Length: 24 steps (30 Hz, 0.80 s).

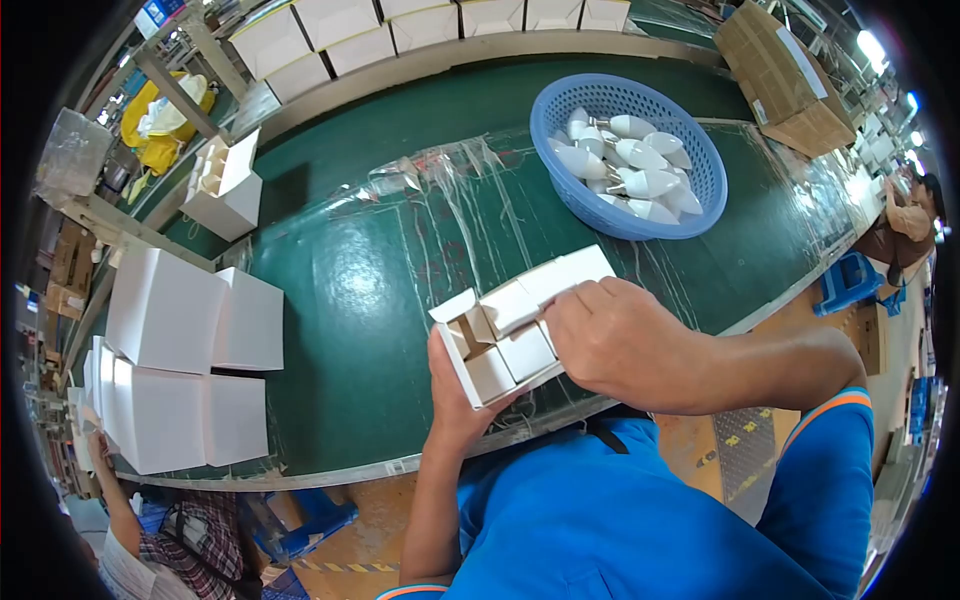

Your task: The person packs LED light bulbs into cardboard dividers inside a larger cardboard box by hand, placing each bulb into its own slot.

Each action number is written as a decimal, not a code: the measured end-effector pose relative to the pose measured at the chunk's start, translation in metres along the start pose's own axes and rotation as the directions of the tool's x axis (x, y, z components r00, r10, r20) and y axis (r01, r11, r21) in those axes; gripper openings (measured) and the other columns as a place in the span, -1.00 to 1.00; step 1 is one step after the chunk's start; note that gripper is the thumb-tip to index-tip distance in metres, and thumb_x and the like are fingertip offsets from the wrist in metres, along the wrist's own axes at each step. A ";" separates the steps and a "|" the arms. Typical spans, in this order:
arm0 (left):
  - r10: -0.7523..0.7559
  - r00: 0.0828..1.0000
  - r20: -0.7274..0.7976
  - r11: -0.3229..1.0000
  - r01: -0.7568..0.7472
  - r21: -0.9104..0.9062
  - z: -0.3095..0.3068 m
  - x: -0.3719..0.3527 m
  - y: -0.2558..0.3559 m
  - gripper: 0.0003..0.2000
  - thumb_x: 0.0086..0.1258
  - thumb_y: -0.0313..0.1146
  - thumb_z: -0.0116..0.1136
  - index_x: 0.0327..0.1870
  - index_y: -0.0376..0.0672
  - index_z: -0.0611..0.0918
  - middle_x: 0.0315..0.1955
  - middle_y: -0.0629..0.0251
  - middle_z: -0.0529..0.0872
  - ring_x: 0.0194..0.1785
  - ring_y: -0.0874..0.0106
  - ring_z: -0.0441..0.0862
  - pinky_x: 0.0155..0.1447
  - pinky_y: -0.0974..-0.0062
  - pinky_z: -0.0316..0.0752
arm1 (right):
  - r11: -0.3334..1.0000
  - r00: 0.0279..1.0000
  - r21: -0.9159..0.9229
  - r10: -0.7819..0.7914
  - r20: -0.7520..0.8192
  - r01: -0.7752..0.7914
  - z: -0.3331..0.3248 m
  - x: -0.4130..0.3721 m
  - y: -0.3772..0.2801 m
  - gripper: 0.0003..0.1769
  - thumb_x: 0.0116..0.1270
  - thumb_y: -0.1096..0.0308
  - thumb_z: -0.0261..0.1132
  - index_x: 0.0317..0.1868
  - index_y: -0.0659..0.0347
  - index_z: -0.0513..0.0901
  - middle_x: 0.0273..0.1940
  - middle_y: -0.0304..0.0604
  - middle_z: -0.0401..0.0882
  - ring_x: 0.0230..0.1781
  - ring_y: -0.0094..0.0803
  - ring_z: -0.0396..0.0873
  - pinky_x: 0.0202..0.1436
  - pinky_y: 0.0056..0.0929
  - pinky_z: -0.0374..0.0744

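Note:
An uncovered white box (526,352) with cardboard dividers is tilted over the near edge of the green bench. My left hand (456,395) grips its left end from below, fingers wrapped round it. At its right part is my right hand (612,335), with the fingers curled together at the box; what they hold, if anything, is hidden. Small white flaps or inner boxes fill part of the box, and brown compartments show at its left end. Beyond my right hand stands a blue perforated basket (705,215) holding several white bulbs (637,153).
White boxes (165,310) are stacked at the left of the green bench (350,260). An opened white box (228,200) stands behind them. A brown carton (785,85) lies at the back right, and white boxes line the back shelf. Other people are at the lower left and far right.

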<state>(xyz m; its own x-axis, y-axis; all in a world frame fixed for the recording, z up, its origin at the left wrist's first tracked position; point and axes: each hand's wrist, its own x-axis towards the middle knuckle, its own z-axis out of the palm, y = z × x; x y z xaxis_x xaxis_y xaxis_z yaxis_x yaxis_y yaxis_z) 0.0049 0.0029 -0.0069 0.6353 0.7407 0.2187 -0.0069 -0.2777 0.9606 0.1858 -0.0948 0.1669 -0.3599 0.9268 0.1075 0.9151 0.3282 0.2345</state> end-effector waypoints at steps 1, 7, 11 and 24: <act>-0.004 1.000 0.007 1.000 0.004 0.008 -0.001 0.000 -0.001 0.16 -0.14 -0.14 0.66 0.43 -0.34 0.07 0.19 -0.03 0.42 0.25 0.06 0.45 0.31 0.16 0.34 | 1.000 1.000 0.000 0.001 0.009 -0.001 0.002 0.000 -0.001 -0.87 -0.02 0.41 0.24 -0.45 0.29 0.52 -0.42 -0.09 0.52 -0.43 -0.31 0.54 -0.40 -0.37 0.50; 0.034 0.999 0.028 0.995 -0.036 0.092 -0.001 0.003 0.008 0.12 -0.17 -0.21 0.66 0.43 -0.26 0.12 0.21 0.06 0.41 0.24 0.03 0.41 0.29 0.12 0.31 | 0.994 1.000 0.110 -0.017 0.025 0.014 -0.005 0.004 0.015 -0.84 0.01 0.42 0.26 -0.38 0.30 0.56 -0.48 -0.22 0.45 -0.45 -0.33 0.52 -0.44 -0.40 0.48; 0.044 0.999 0.024 0.993 -0.046 0.111 0.000 0.004 0.011 0.11 -0.16 -0.21 0.66 0.43 -0.26 0.12 0.19 0.07 0.45 0.22 0.03 0.43 0.28 0.12 0.32 | 0.977 0.988 0.212 0.053 -0.145 -0.022 -0.028 0.007 0.008 -0.84 0.02 0.40 0.26 -0.35 0.24 0.56 -0.46 -0.23 0.43 -0.41 -0.31 0.52 -0.38 -0.35 0.45; 0.003 1.000 0.008 1.000 -0.003 -0.004 0.001 0.008 0.020 0.09 -0.21 -0.26 0.67 0.39 -0.24 0.15 0.16 0.07 0.48 0.18 0.05 0.47 0.24 0.12 0.36 | 0.919 0.993 0.383 -0.060 -0.101 0.094 -0.003 0.017 0.003 -0.87 0.05 0.41 0.23 -0.37 0.26 0.57 -0.37 -0.17 0.51 -0.28 -0.29 0.50 -0.28 -0.31 0.49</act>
<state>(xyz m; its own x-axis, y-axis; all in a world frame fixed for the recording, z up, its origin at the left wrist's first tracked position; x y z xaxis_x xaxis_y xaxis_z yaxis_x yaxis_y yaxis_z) 0.0103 0.0022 0.0141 0.6415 0.7348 0.2205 -0.0122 -0.2777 0.9606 0.1816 -0.0783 0.1728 -0.4304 0.8823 0.1904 0.8768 0.4588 -0.1440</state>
